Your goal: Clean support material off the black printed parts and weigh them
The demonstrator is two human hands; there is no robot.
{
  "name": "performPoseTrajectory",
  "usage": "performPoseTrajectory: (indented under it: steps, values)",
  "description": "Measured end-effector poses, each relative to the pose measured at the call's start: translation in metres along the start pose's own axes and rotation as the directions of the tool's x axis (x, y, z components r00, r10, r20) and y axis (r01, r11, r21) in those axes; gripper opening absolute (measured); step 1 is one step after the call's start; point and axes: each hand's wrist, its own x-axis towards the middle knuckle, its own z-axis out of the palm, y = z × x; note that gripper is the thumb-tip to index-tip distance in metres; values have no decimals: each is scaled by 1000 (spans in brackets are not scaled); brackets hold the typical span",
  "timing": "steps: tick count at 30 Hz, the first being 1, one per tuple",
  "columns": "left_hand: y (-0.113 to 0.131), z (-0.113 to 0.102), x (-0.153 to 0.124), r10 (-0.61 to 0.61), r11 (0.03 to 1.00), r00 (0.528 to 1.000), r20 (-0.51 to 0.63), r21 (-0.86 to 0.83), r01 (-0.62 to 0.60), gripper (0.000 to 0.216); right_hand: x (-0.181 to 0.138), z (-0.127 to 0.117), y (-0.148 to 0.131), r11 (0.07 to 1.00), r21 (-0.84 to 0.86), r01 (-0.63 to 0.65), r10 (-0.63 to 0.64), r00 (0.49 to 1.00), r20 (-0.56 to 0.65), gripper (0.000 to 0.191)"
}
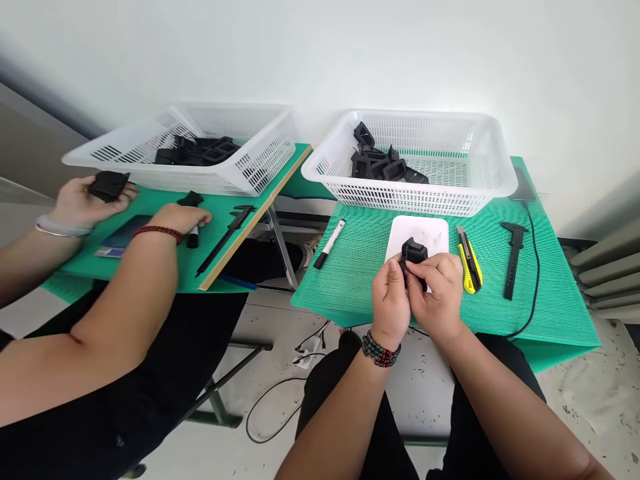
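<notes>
A small black plastic part (415, 252) is held between my two hands, above a white tray (424, 227) with dark specks on it. My left hand (391, 299) is closed on the part's left side, thumb upward. From the right, my right hand (438, 288) grips the same part, fingers pinched at its lower edge. A yellow utility knife (470, 261) with its blade out lies just right of my right hand. Left of the tray rests a white marker (330, 244) with a black cap.
A white plastic basket (410, 200) holding several black parts (383, 163) stands behind the tray. A black caliper (513, 260) and a cable (537, 267) lie at right. At the left table, a co-worker's hands (83, 203) handle a black part near another basket (200, 180).
</notes>
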Motion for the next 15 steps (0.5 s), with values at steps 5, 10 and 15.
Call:
performPoseTrajectory:
  steps: [5, 10, 15]
  values:
    - [8, 5, -5, 46, 995, 997, 55, 82, -51, 57, 0, -2, -4, 999, -26, 44, -45, 998, -41, 13]
    - [11, 6, -8, 29, 993, 998, 53, 116, -35, 58, 4, -4, -3, 1000, -12, -21, 21, 999, -33, 12]
    - [9, 6, -8, 28, 983, 998, 47, 178, -36, 59, 11, -9, 0, 996, 51, -69, 70, 997, -37, 8]
